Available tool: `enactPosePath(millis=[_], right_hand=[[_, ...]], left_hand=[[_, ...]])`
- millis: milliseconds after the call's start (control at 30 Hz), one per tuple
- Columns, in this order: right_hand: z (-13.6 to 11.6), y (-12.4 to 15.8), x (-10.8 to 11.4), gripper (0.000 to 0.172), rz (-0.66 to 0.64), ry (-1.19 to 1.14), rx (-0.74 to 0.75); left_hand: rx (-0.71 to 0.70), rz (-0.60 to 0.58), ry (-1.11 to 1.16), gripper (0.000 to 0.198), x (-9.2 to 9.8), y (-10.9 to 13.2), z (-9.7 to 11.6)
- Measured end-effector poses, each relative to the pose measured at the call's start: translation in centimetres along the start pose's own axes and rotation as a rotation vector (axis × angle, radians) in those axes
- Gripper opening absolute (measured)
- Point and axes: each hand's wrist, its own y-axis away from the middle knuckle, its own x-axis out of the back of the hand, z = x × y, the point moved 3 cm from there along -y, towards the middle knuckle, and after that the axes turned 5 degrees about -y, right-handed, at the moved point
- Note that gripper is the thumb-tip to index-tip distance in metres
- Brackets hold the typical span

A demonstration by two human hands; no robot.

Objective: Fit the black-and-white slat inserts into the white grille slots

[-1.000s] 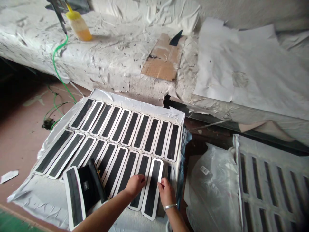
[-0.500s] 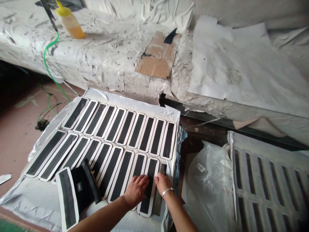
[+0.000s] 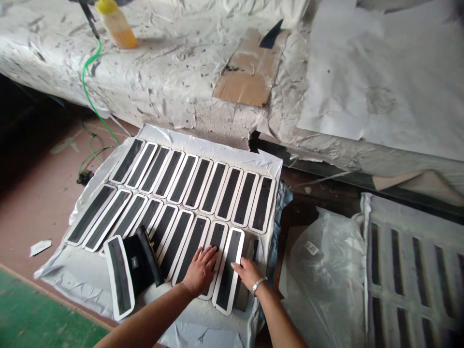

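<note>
Black strips with rounded white borders lie in two rows on a board covered in white cloth. My left hand rests flat on the strips near the front row's right end, fingers stretched out. My right hand, with a bracelet at the wrist, pinches the right edge of the last bordered strip between thumb and fingers. That strip looks slightly raised from its neighbour. Left of my hands, a black wallet-like piece and a loose bordered strip lie on top of the row.
A bench covered in stained white material runs along the back, bearing a yellow-capped bottle, a cardboard piece and a green cord. At right lie a clear plastic bag and a second board of dark strips.
My left hand has slid left off the last strip onto its neighbour. My right hand has moved onto the last strip's edge, and that strip has shifted slightly. The whole view has shifted.
</note>
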Motion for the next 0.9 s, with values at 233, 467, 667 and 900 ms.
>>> enactPosePath(millis=[233,467,667,900], right_hand=[[1.4,-0.6,0.0,0.031,-0.11,-0.149,0.025],[1.9,-1.0,-0.4,0.03,-0.005,-0.11,-0.074],[0.6,-0.5,-0.3,0.028,0.0,-0.13,-0.139],[-1.0,-0.9,0.5,0.044,-0.02,0.239,-0.173]], left_hand=[[-0.124,-0.159,-0.011,0.067,-1.0,1.0,-1.2],[-0.138,-0.145,-0.003,0.071,-1.5,1.0,-1.5],[-0.143,-0.061,-0.031,0.061,-0.8,0.9,-0.8],[-0.364,-0.174,0.115,0.076,-0.9,2.4,2.5]])
